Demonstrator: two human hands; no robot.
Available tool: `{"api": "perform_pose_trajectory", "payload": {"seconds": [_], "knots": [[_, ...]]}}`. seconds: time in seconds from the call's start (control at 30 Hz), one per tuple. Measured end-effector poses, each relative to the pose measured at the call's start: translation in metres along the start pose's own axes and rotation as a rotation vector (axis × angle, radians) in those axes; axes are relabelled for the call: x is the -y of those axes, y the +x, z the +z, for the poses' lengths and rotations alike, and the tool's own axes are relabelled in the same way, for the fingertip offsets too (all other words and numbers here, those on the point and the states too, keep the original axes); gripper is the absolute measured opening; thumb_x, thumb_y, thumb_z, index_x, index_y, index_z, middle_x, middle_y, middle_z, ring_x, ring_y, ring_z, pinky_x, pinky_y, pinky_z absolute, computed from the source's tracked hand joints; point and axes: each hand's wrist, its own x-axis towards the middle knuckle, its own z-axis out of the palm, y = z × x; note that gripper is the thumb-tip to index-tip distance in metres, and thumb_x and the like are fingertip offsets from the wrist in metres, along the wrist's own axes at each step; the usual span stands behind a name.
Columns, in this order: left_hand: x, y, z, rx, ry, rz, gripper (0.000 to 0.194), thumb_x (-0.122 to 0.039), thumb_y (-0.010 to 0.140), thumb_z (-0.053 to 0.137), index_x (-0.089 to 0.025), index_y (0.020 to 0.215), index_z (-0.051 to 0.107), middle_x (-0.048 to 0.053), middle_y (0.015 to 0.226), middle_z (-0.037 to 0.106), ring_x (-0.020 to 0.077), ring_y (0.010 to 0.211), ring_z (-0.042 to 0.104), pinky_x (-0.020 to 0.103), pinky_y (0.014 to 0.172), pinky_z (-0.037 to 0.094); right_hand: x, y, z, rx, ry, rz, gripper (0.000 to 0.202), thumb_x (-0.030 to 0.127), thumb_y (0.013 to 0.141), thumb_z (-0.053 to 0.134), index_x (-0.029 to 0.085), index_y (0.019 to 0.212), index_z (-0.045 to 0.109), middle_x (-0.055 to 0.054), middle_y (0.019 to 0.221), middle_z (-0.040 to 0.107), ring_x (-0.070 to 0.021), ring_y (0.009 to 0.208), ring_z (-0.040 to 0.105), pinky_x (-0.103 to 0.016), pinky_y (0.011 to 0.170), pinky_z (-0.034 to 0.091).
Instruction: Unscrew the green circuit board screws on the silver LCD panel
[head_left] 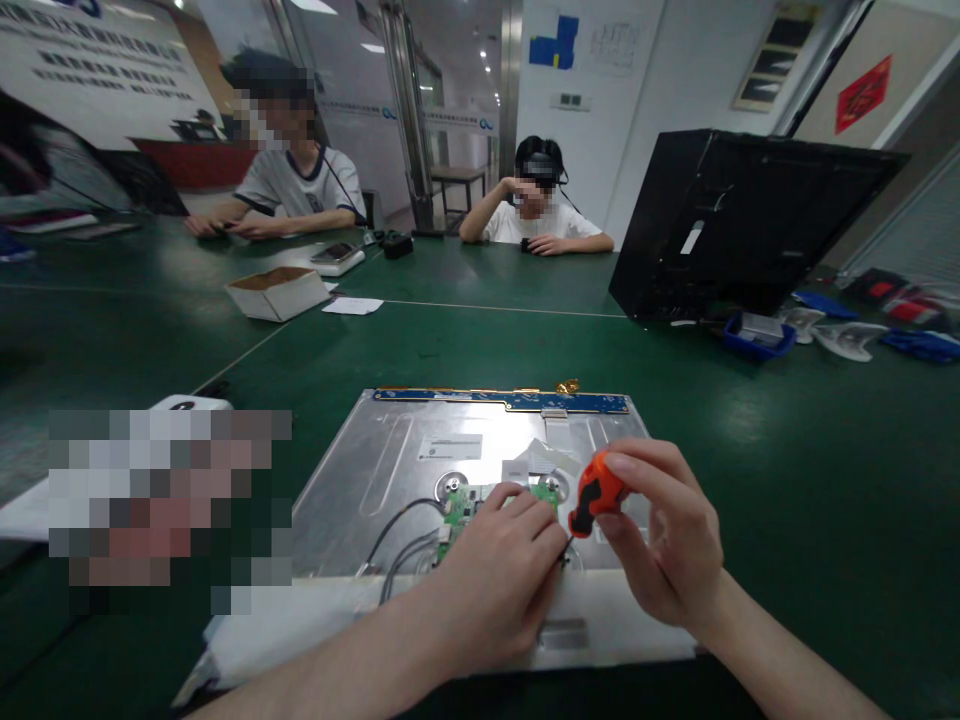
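A metal display panel (pixel 390 450) lies on the green table, with a blue circuit strip (pixel 480 399) along its far edge. Near its middle sits a green circuit board (pixel 459 505), partly covered by my left hand (pixel 510 560). The fingers of that hand are bent and close together on the board's right part; whatever they hold is hidden. My right hand (pixel 667 530) grips an orange and black screwdriver (pixel 596 495) by its handle, tilted, its shaft pointing down beside my left fingertips. Dark cables (pixel 405 515) run from the board's left side.
An open white box (pixel 277 292) and paper (pixel 352 305) stand farther back left. A large black monitor casing (pixel 735 220) and a blue tray (pixel 759 336) are at the back right. Two people sit across the green table (pixel 480 340). A blurred patch covers the left.
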Motion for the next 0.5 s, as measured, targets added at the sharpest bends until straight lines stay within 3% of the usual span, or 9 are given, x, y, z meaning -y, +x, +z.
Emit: {"api": "perform_pose_trajectory", "payload": {"seconds": [0.2, 0.37, 0.5], "knots": [[-0.0007, 0.0, 0.0004, -0.03, 0.011, 0.01, 0.012, -0.015, 0.086, 0.049, -0.018, 0.093, 0.058, 0.007, 0.096, 0.064, 0.0236, 0.089, 0.058, 0.043, 0.088, 0.039, -0.0026, -0.0042, 0.0016, 0.016, 0.078, 0.032, 0.059, 0.008, 0.086, 0.052, 0.021, 0.142, 0.037, -0.011, 0.115, 0.056, -0.0199, 0.09, 0.059, -0.03, 0.057, 0.056], [0.0005, -0.0009, 0.0007, -0.013, 0.01, 0.008, 0.015, -0.017, 0.088, 0.048, -0.018, 0.096, 0.06, 0.007, 0.096, 0.064, 0.0238, 0.089, 0.058, 0.043, 0.088, 0.04, -0.0045, -0.0043, 0.0056, -0.102, 0.117, 0.045, 0.064, 0.009, 0.079, 0.065, 0.025, 0.135, 0.039, -0.008, 0.105, 0.056, -0.0204, 0.088, 0.06, -0.033, 0.061, 0.057], [0.0013, -0.0008, 0.0005, -0.007, -0.012, 0.004, 0.017, -0.017, 0.089, 0.047, -0.018, 0.099, 0.06, 0.008, 0.098, 0.064, 0.024, 0.091, 0.058, 0.042, 0.088, 0.04, -0.0029, -0.0017, 0.0049, -0.1, 0.074, 0.022, 0.065, 0.007, 0.077, 0.066, 0.027, 0.134, 0.04, -0.006, 0.103, 0.056, -0.0198, 0.086, 0.058, -0.034, 0.062, 0.058]]}}
